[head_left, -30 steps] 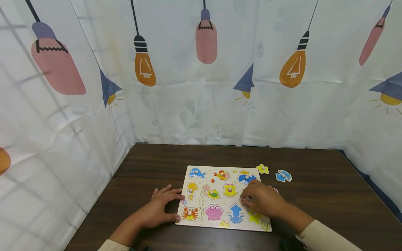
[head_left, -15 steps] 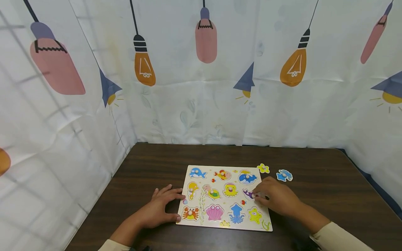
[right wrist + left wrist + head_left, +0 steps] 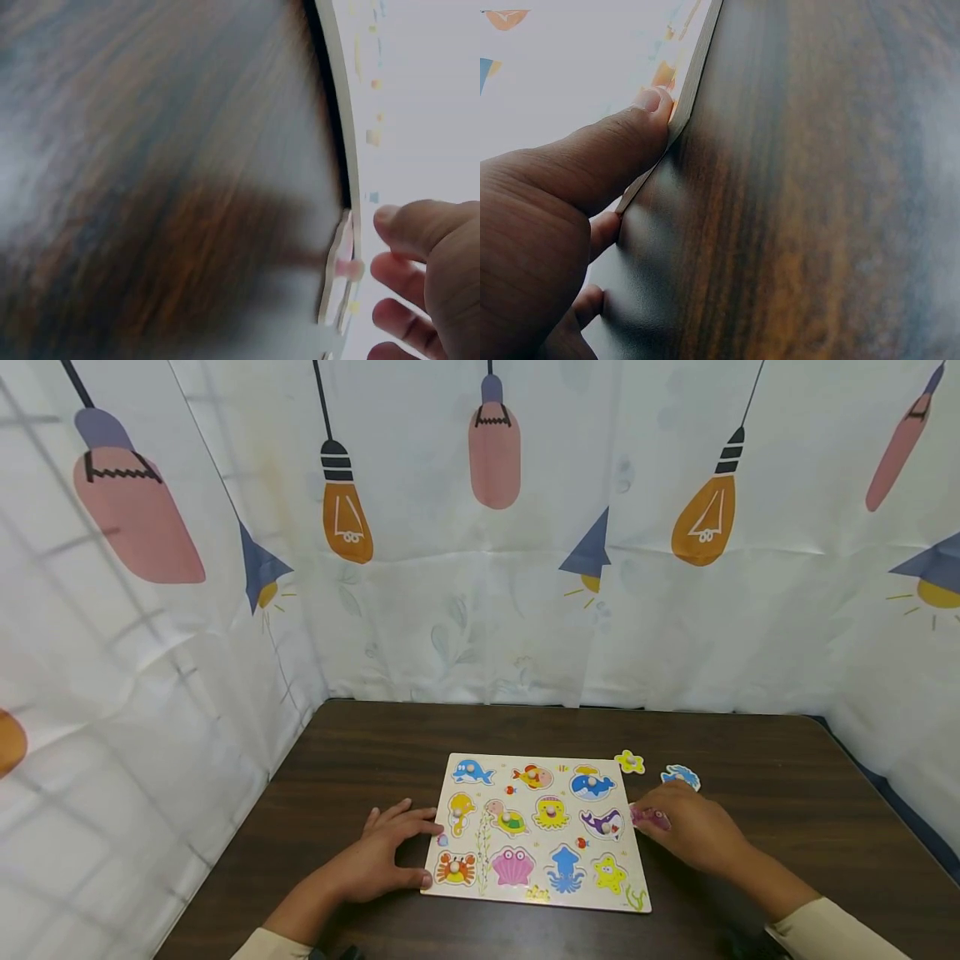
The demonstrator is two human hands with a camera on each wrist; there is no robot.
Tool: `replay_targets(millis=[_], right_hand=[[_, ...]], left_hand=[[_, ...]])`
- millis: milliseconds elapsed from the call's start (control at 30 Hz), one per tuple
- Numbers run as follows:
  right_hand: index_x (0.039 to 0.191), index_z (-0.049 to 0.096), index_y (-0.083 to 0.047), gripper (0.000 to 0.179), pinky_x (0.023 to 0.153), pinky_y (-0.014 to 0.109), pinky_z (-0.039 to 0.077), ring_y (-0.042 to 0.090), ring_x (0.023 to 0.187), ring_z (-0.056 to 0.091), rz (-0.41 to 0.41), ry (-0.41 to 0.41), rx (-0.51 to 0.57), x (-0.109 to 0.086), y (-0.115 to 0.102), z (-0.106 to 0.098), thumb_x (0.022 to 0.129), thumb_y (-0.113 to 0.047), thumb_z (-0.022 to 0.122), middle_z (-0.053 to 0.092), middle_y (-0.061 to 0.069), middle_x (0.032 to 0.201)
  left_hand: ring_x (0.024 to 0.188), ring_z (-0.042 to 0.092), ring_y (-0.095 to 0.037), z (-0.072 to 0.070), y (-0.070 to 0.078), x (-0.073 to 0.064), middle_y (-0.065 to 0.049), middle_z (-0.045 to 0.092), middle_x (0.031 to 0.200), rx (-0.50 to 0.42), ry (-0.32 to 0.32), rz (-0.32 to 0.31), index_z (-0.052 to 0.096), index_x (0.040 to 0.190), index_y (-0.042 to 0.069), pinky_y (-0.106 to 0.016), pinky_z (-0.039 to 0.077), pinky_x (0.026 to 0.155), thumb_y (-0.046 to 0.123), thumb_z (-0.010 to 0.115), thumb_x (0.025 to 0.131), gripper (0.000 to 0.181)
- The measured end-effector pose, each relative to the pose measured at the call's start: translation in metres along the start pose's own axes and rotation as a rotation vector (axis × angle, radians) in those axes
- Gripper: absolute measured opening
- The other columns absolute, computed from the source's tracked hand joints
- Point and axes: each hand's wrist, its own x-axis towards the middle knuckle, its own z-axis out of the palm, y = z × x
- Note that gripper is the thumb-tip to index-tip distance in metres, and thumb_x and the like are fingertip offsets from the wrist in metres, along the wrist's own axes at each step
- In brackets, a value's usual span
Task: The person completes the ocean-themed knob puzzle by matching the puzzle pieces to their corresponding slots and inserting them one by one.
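A pale wooden peg puzzle board (image 3: 498,763) with sea-animal shapes lies on the table. My left hand (image 3: 384,857) rests at its left edge, thumb (image 3: 649,105) on the rim and fingers spread. My right hand (image 3: 697,828) is just past the right edge, over a pink knobbed piece (image 3: 654,817). In the right wrist view, that pink piece (image 3: 337,279) lies along the board's edge, and the thumb and fingers are parted, apart from its knob. A purple whale piece (image 3: 595,822) sits in the board's right column. The pink shell (image 3: 513,867) and blue squid (image 3: 565,869) show no knobs.
A yellow flower-shaped piece (image 3: 630,762) lies at the board's far right corner. Right of it is a blue fish piece (image 3: 681,774), partly behind my right hand. The dark wood table (image 3: 390,735) reaches back to a white patterned curtain (image 3: 420,635).
My right hand has let go of the purple whale piece in the board and moved right to the pink piece. My left hand has stayed at the board's edge.
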Motion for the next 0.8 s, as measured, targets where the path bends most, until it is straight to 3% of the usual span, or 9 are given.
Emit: replay_targets(millis=[133,367,533,800], right_hand=[[0.103,0.080,-0.019,0.022,0.080,0.048,0.058,0.023,0.101,0.064,0.062,0.009,-0.003,-0.0021,0.0032,-0.0010,0.082,-0.024,0.087,0.072,-0.006,0.101],[0.094,0.077,-0.023,0.015,0.068,0.040,0.055,0.017,0.091,0.058,0.111,-0.034,-0.037,-0.0031,0.0058,-0.0005,0.083,-0.026,0.087,0.066,-0.007,0.095],[0.094,0.078,-0.022,0.014,0.073,0.047,0.058,0.025,0.102,0.063,0.128,-0.057,-0.035,-0.0024,0.0055,-0.0006,0.083,-0.026,0.086,0.068,-0.003,0.098],[0.091,0.075,-0.023,0.013,0.060,0.034,0.048,0.013,0.083,0.052,0.120,-0.043,-0.038,0.0011,0.0060,0.0027,0.083,-0.026,0.086,0.062,-0.008,0.088]], left_hand=[[0.152,0.019,-0.043,-0.0002,-0.0005,0.0001,0.001,0.047,0.155,-0.001,0.000,0.008,0.063,0.136,0.033,-0.075,-0.005,0.111,0.048,0.084,0.082,0.060],[0.152,0.019,-0.042,0.0005,-0.0010,0.0001,0.002,0.047,0.155,0.008,0.000,0.004,0.063,0.136,0.033,-0.075,-0.003,0.112,0.049,0.084,0.082,0.061],[0.152,0.020,-0.040,0.0002,-0.0006,-0.0001,0.003,0.048,0.155,0.024,-0.002,-0.012,0.063,0.136,0.033,-0.074,-0.002,0.113,0.049,0.084,0.081,0.061],[0.151,0.021,-0.041,-0.0005,0.0010,0.0003,0.003,0.048,0.154,0.029,-0.002,-0.019,0.064,0.135,0.033,-0.074,-0.002,0.113,0.048,0.085,0.081,0.060]])
